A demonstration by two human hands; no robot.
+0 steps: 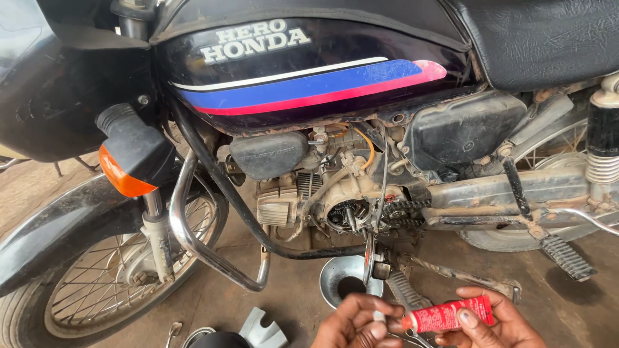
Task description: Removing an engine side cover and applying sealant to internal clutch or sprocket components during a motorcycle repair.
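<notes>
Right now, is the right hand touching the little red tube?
Touching. The head view shows the right hand with its thumb pressed on top of the red tube and its fingers under it; the left hand pinches the tube's cap end.

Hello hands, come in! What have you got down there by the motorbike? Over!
Right hand grips red tube. Left hand pinches its white cap. Metal funnel beyond, nothing between.

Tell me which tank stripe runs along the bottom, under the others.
The pink stripe is lowest on the tank. The blue stripe lies just above it, and the thin white stripe runs on top of both.
</notes>
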